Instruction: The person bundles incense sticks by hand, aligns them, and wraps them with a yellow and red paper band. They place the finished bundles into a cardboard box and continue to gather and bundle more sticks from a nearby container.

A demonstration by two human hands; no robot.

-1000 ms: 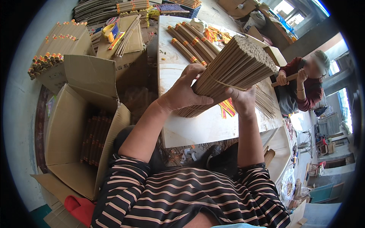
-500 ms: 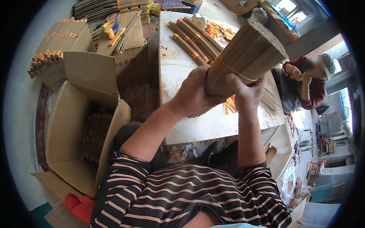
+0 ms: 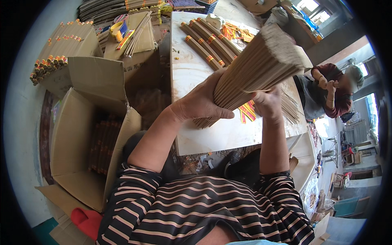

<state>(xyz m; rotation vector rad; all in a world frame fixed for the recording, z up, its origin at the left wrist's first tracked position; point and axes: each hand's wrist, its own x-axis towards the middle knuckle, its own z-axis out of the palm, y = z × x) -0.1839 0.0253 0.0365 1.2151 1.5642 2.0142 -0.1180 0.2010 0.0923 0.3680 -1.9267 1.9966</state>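
A thick bundle of thin brown incense sticks is held tilted over the white table, its far end up to the right. My left hand wraps around its lower left side, thumb stretched along the near face. At the bundle's lower right edge, my right hand is closed against it with curled fingers, partly hidden. Whether it pinches the thin band at that spot is too blurred to tell. Red and yellow paper labels lie beneath the hands. Loose sticks rest beside my right hand.
Several labelled stick bundles and a white tape dispenser lie at the table's far side. An open carton with wrapped bundles stands at left, near a stacked pile of bundles. A co-worker sits at right.
The bundle has shifted slightly left and down, its far end blurred. My right hand's thumb has left the bundle's near face, and that hand has dropped to the lower edge.
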